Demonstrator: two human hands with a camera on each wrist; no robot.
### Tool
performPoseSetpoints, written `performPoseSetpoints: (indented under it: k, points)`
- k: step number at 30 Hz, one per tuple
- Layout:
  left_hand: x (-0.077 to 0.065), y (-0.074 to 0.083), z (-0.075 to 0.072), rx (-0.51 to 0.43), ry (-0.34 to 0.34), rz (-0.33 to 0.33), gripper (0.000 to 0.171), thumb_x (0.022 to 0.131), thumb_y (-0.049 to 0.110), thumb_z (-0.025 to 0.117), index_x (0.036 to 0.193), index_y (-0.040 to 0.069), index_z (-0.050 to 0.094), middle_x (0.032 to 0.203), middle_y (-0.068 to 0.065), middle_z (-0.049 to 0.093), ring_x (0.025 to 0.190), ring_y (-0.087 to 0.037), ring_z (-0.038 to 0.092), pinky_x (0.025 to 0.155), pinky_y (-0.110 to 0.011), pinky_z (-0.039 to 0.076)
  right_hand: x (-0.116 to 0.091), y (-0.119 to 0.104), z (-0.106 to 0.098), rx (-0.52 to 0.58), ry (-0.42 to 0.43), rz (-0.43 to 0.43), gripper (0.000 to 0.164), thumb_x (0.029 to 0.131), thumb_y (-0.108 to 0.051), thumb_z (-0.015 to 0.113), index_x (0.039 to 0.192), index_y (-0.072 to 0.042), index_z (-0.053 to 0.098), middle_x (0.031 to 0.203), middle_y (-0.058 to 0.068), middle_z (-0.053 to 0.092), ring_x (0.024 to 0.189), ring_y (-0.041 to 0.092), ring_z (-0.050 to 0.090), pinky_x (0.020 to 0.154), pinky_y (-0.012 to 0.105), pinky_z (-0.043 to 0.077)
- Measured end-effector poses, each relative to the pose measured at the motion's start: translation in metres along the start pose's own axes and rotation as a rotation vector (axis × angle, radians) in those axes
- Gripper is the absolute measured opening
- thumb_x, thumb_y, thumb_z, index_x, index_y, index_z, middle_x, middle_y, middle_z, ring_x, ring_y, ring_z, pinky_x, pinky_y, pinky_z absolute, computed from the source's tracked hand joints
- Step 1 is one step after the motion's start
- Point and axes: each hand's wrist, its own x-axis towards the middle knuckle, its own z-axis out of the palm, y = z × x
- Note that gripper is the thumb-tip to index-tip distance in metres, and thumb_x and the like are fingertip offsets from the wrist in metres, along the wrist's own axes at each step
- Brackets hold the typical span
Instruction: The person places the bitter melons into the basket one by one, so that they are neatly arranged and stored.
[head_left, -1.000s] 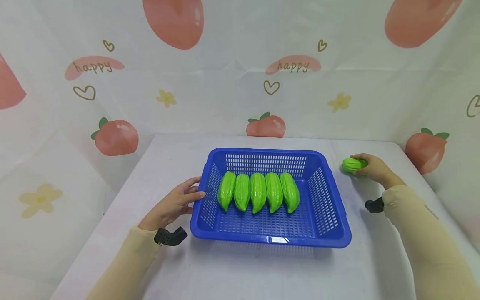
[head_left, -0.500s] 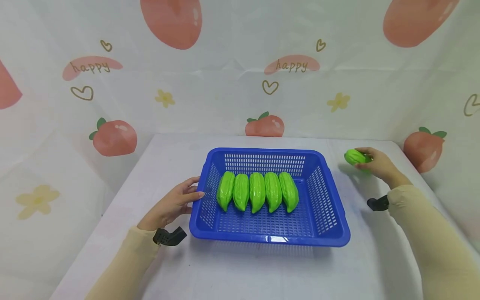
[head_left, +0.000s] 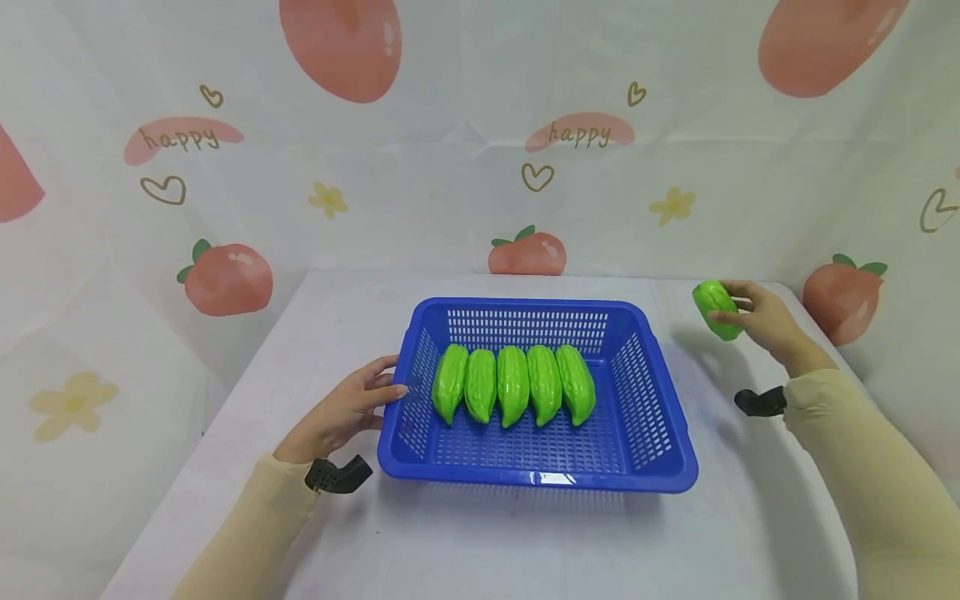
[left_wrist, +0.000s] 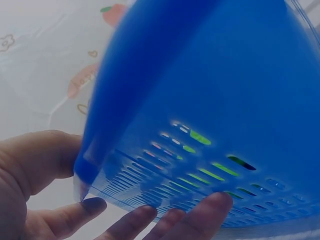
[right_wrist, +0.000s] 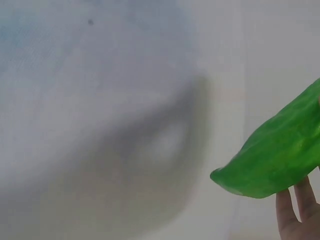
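A glossy green bitter melon [head_left: 715, 307] is held in my right hand [head_left: 772, 327], raised over the table to the right of the blue basket [head_left: 480, 476]. Fingertips wrap its sides, and in the right wrist view the pointed end of the bitter melon [right_wrist: 272, 157] juts out to the left. At the basket's left side, my left hand [head_left: 347, 407] grips the rim. In the left wrist view its thumb is at the rim and the fingers spread along the outer slotted wall [left_wrist: 175, 165]. Several matching bitter melons [head_left: 513, 387] lie side by side inside.
The basket stands in the middle of a white-covered table [head_left: 480, 550]. A printed curtain [head_left: 420, 167] with peaches hangs behind it. Black wrist cameras [head_left: 759, 402] stick out from both sleeves. Inside the basket, bare slotted floor [head_left: 607, 400] shows right of the row.
My right hand has lifted the bitter melon off the table at the right and tilted it more upright. The left hand keeps its hold on the basket.
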Motion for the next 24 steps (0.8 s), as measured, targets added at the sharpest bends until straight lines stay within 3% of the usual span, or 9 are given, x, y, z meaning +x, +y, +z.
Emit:
performPoseSetpoints:
  k: [8,15,19,21,24]
  points:
    - [-0.002,0.0,-0.001,0.006,0.004,0.0,0.071,0.094,0.028,0.063,0.152,0.016,0.023,0.147,-0.021,0.043,0.112,-0.029,0.062,0.091,-0.048,0.054,-0.004,-0.008,-0.003,0.047,0.02,-0.011,0.076,0.096,-0.025,0.06,0.15,0.006,0.016,0.15,0.038,0.021,0.133,0.06,0.025,0.101,0.074,0.027]
    - [-0.001,-0.001,-0.002,0.024,0.012,0.005,0.074,0.094,0.029,0.063,0.153,0.013,0.021,0.147,-0.023,0.042,0.112,-0.03,0.062,0.091,-0.049,0.054,-0.012,-0.023,-0.006,0.047,0.01,-0.011,0.08,0.095,-0.034,0.061,0.153,-0.005,0.015,0.152,0.036,0.02,0.133,0.06,0.027,0.1,0.076,0.026]
    - [0.0,-0.001,-0.001,0.016,0.021,0.002,0.073,0.094,0.028,0.064,0.152,0.013,0.023,0.144,-0.022,0.045,0.112,-0.03,0.062,0.091,-0.05,0.054,-0.016,-0.03,-0.008,0.1,-0.006,-0.019,0.073,0.096,-0.032,0.059,0.153,-0.013,0.018,0.152,0.035,0.02,0.133,0.057,0.029,0.103,0.075,0.022]
    - [0.0,-0.002,0.0,0.016,0.027,-0.002,0.072,0.093,0.028,0.064,0.151,0.013,0.024,0.144,-0.021,0.046,0.112,-0.03,0.062,0.092,-0.05,0.053,-0.019,-0.034,-0.008,0.122,-0.005,-0.035,0.068,0.097,-0.031,0.058,0.151,-0.015,0.02,0.151,0.034,0.02,0.131,0.048,0.039,0.104,0.075,0.023]
    - [0.0,-0.003,0.0,0.027,0.033,-0.003,0.073,0.093,0.03,0.065,0.151,0.013,0.024,0.144,-0.02,0.047,0.113,-0.03,0.062,0.092,-0.05,0.053,-0.021,-0.04,-0.009,0.135,0.001,-0.062,0.065,0.098,-0.03,0.056,0.15,-0.013,0.02,0.148,0.03,0.024,0.114,0.015,0.052,0.105,0.071,0.025]
